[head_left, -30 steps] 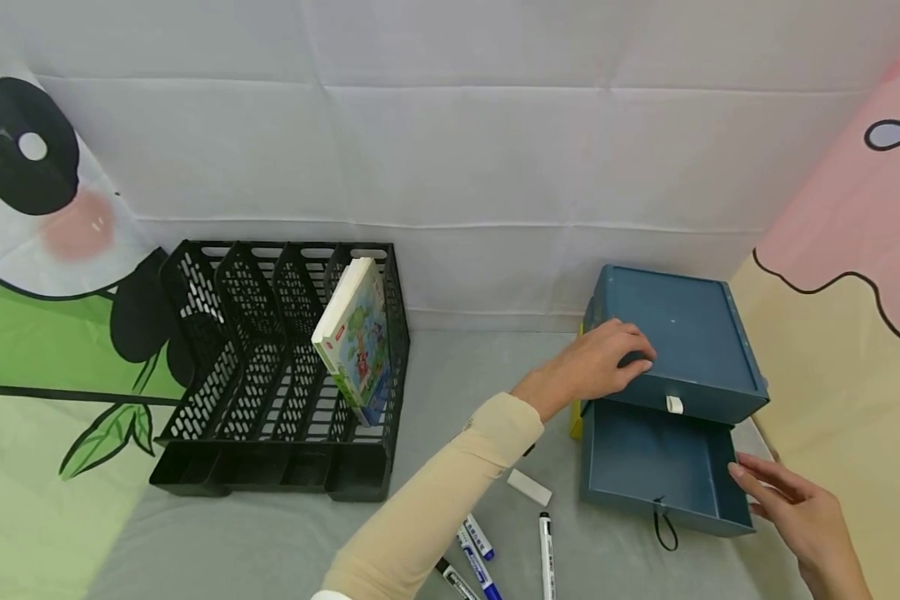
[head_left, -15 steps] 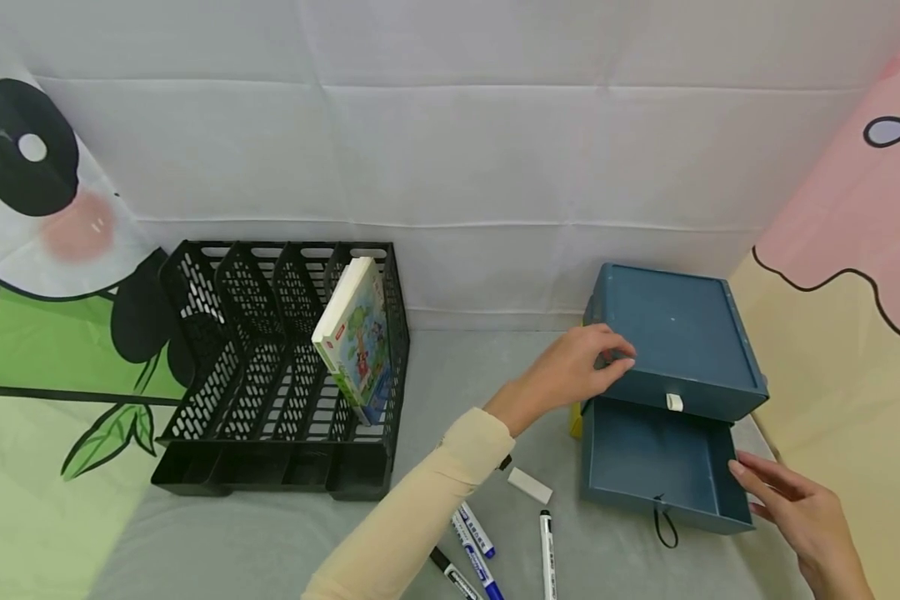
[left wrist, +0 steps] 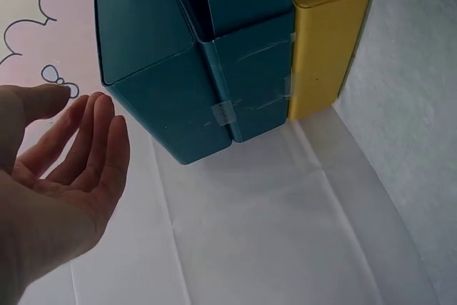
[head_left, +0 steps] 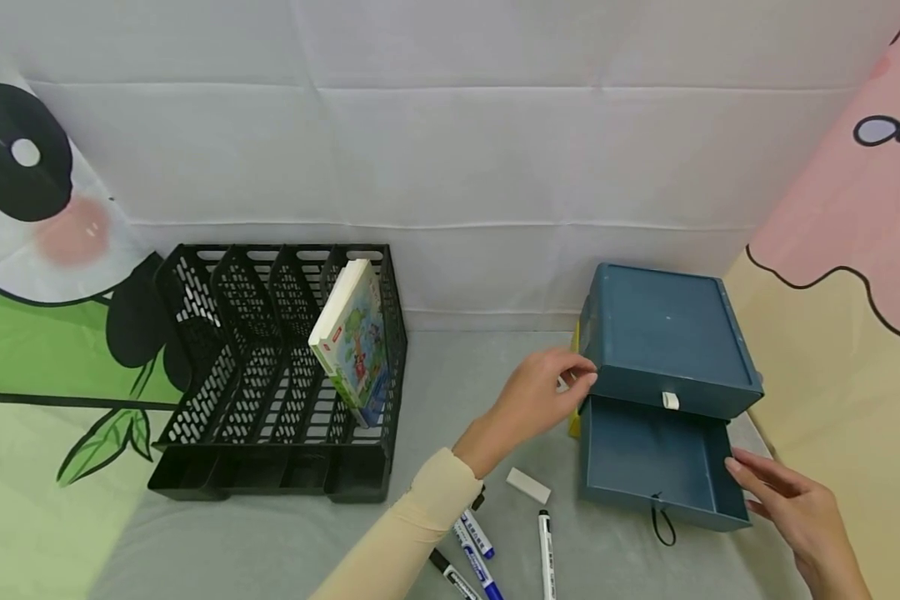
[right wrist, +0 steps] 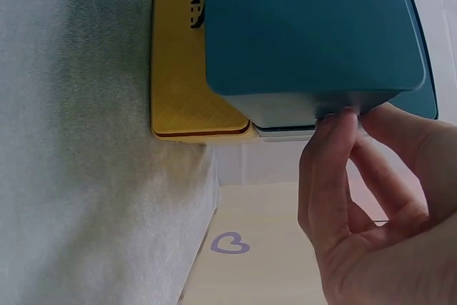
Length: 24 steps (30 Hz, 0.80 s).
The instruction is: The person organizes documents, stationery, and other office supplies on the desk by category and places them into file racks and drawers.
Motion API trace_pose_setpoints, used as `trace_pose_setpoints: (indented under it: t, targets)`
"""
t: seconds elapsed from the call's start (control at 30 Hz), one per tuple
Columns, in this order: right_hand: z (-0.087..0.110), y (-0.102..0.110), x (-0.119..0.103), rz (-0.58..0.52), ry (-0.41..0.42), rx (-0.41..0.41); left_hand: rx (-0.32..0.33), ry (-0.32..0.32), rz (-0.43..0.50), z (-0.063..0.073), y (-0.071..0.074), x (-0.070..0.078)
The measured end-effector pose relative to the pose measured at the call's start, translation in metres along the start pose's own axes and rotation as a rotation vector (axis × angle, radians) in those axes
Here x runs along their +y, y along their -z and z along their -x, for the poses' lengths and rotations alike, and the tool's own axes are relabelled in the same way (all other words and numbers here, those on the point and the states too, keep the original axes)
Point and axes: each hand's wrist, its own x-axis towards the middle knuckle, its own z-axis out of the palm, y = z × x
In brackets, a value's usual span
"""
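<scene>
left hand (head_left: 536,398): fingers (left wrist: 113,162) loosely curved | left arm (head_left: 405,537): stretched forward-right | right hand (head_left: 798,508): pinching

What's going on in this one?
A person is working at two stacked blue boxes. The right grip pinches the right wall of the pulled-out lower drawer. The left grip, fingers loosely bent and holding nothing, is beside the upper box. Markers and a white block lie on the table, and a book stands in the black rack.

Right hand (head_left: 798,510) holding pulled-out blue drawer (head_left: 656,457), left hand (head_left: 534,398) by upper drawer (head_left: 667,333), book (head_left: 354,346) in black rack (head_left: 354,477)
</scene>
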Motion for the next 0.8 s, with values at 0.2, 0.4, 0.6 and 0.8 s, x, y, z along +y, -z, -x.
trace_pose_setpoints:
  t: [0.2,0.4,0.6,0.8]
  targets:
    - [0.001,0.001,0.002,-0.013,0.019,-0.023,0.084,0.041,0.101,0.023,-0.001,0.001]
    - [0.002,-0.001,0.002,-0.024,0.005,-0.018,0.157,0.105,0.162,0.048,-0.008,0.002]
    - [0.001,-0.001,0.001,-0.018,-0.003,-0.006,0.215,0.212,0.21,0.069,-0.019,0.004]
    - [0.001,0.0,0.002,-0.013,0.003,-0.013,0.233,0.329,0.27,0.087,-0.031,0.006]
